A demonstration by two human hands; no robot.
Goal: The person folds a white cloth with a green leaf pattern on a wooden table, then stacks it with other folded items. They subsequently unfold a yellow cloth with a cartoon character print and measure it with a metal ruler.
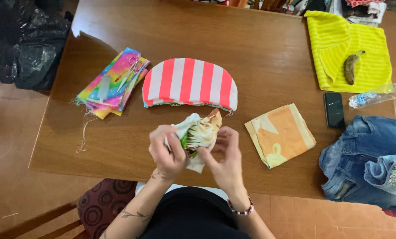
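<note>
Your left hand (166,152) and right hand (222,157) both hold a small crumpled printed cloth (199,135) just above the near edge of the counter (260,53), fingers of each closed on its folds. Behind it, mid-counter, lies a red-and-white striped cloth (190,83); toward the left edge sits a rainbow fabric stack (111,84), and to the right an orange folded cloth (280,134).

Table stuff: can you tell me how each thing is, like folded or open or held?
Printed cloth piece: bunched, held up.
Left hand: gripping it.
Right hand: pinching its edge.
Striped fabric: lying flat.
Rainbow fabric stack: folded, scissors on top.
Orange cloth: folded.
Banana: unpeeled, browned.
Bottle: lying down, capped.
Phone: screen dark.
Jeans: crumpled.
</note>
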